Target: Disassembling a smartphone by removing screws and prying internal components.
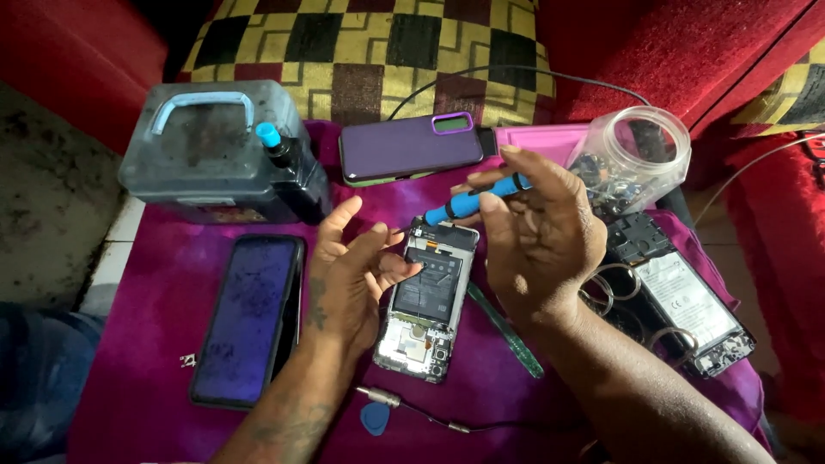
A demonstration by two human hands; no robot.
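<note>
My left hand rests open against the left edge of the opened phone, fingers loosely curled, thumb touching its frame near the battery. The phone lies back-off on the magenta cloth that covers the desk, its black battery and circuit board exposed, camera end pointing toward me. My right hand is closed around a blue screwdriver, pinched between thumb and fingers, with the tip pointing down at the phone's far end, just at its top edge.

Just right of the phone a green plastic pry tool lies slanted on the cloth. Near me sit a blue guitar-pick opener and a thin cable with a metal jack plug. To the left lies a dark phone screen, face up. Beyond it stands a grey plastic box with a blue handle, with a dark bottle with a blue cap touching it. Farther back lies a phone in a purple case. On the right are a clear plastic jar tipped on its side, another opened phone, and metal rings beside it.
</note>
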